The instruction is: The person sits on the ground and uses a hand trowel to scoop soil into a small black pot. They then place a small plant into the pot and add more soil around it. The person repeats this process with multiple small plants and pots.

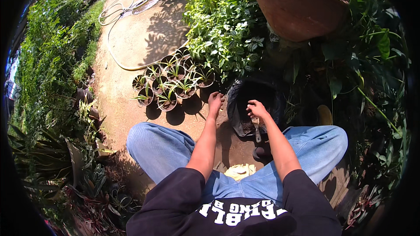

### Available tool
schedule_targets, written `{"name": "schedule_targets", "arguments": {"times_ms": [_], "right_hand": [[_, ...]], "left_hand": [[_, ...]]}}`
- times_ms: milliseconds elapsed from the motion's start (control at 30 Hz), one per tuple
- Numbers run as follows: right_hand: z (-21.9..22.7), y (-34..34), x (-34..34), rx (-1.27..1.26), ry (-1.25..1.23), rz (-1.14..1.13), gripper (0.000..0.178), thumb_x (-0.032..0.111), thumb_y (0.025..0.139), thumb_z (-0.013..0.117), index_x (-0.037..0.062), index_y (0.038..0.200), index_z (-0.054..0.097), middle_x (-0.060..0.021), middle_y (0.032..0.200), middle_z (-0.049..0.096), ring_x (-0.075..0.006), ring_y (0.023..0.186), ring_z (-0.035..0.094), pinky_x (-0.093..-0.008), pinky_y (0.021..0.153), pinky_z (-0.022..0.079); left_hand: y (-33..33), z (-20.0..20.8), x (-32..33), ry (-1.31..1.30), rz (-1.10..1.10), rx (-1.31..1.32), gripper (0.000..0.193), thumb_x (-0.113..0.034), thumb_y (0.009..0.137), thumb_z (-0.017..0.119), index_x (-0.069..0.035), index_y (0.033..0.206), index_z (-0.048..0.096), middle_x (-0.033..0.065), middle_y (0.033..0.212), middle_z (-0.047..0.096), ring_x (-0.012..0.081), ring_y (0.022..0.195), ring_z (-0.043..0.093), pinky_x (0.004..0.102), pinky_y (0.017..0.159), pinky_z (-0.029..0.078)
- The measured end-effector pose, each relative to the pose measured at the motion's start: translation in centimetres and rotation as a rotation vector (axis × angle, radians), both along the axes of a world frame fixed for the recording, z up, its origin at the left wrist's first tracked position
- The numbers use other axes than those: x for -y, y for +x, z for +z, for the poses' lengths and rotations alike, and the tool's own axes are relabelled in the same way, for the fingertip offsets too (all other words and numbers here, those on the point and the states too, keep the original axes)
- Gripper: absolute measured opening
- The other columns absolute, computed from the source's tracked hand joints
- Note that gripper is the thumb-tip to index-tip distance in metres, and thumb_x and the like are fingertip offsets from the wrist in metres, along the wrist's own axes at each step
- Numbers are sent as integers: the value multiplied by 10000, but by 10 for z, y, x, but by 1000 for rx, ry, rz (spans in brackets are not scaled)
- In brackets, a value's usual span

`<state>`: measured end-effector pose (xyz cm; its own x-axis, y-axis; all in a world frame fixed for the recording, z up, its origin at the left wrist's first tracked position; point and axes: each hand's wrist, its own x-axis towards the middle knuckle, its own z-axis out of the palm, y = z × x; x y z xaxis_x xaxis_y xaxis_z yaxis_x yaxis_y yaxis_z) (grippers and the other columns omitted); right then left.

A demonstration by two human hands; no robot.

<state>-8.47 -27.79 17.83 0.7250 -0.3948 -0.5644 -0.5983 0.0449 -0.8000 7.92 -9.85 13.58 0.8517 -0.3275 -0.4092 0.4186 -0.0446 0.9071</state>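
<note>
Ground: sandy path (131,46), sunlit toward its left edge; a leafy shrub (223,30) crowds its right edge. Beyond that, a terracotta planter (299,11) juts in from the far right.

Black plastic bag (234,116) open in front of my knees, at the path's right edge. Dark soil (248,127) shows inside its near lip; the depths are in shadow, so I cannot tell how much remains.

Potted plantlets (176,73), strap-leaved (much like young spider plants), stand bunched on the path left of the bag, against the shrub. Those I can make out carry soil and a plant each, so I judge that batch done. The soil in the bag suggests more potting is possible; no half-filled pot seen.

My left hand (215,102), between plantlets and bag: fingers loosely bent, half open, nothing visible in it. My right hand (257,110), over the bag: likewise part open, no load seen.

Trowel (257,132) at the bag's near lip, handle toward me, just below my right hand; contact unclear.
</note>
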Motion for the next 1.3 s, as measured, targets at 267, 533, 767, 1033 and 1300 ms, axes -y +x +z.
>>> {"name": "schedule_targets", "arguments": {"times_ms": [267, 533, 767, 1033, 1300], "right_hand": [[5, -82, 64, 282, 257, -623, 317, 220, 991, 551, 96, 1282, 521, -70, 1026, 688, -134, 747, 662, -261, 624, 555], [9, -156, 130, 381, 34, -982, 214, 199, 966, 585, 100, 1156, 596, -42, 956, 675, -130, 711, 657, -269, 590, 533], [-25, -215, 161, 168, -805, -1242, 272, 202, 886, 659, 61, 1116, 622, -129, 860, 680, -306, 734, 666, -389, 711, 549], [-6, -235, 155, -426, -1040, -1162, 431, 182, 795, 712, 22, 1175, 587, -267, 1191, 558, -428, 1140, 527, -495, 991, 432], [-23, -240, 156, -355, -906, -1155, 423, 80, 795, 653, -17, 1200, 579, -295, 1166, 573, -447, 1151, 524, -499, 1018, 418]], "left_hand": [[-85, 34, 109, 0, -587, 274, 313, -187, 953, 609, -36, 1223, 559, 64, 1063, 694, 115, 816, 652, 251, 663, 490], [-155, 47, 166, -18, -926, 220, 362, -168, 956, 596, 21, 1260, 540, 120, 1119, 674, 175, 882, 672, 283, 736, 519], [-202, 52, 205, -90, -984, 139, 424, -166, 937, 598, 42, 1301, 533, 170, 1173, 658, 206, 1006, 649, 329, 871, 519], [-233, 50, 236, -58, -1105, 228, 534, -209, 947, 570, 30, 1408, 445, 236, 1343, 561, 300, 1269, 527, 359, 1056, 404], [-257, 50, 244, -50, -1124, 350, 605, -237, 923, 599, 20, 1436, 409, 247, 1428, 478, 322, 1369, 423, 362, 1120, 331]]}}
